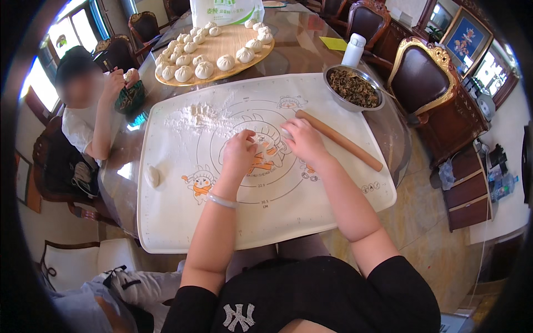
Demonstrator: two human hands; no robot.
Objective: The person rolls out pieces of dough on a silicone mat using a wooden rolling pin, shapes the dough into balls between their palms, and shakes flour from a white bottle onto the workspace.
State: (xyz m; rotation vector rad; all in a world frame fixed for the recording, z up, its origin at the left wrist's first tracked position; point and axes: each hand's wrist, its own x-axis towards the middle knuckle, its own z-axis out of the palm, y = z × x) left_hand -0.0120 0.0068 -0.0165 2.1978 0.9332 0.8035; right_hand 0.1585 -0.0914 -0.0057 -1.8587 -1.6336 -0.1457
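Observation:
My left hand (240, 152), with a pale bangle at the wrist, hovers over the middle of the white printed pastry mat (287, 227); its fingers are curled, and whether they hold anything is hidden. My right hand (305, 138) has a small white piece of dough (287, 131) at its fingertips. Right beside that hand lies a wooden rolling pin (341, 141), slanting down to the right. Loose flour (201, 118) is heaped on the mat's upper left. Near the mat's left edge rests a smooth lump of dough (152, 176).
Pleated buns (204, 70) stand on a round woven tray (220, 41) beyond the mat. A steel bowl of chopped filling (353, 88) overlaps the mat's upper right corner, with a white bottle (354, 50) behind. At the left, another person (85, 120) sits holding a bun over a dark green bowl (130, 98).

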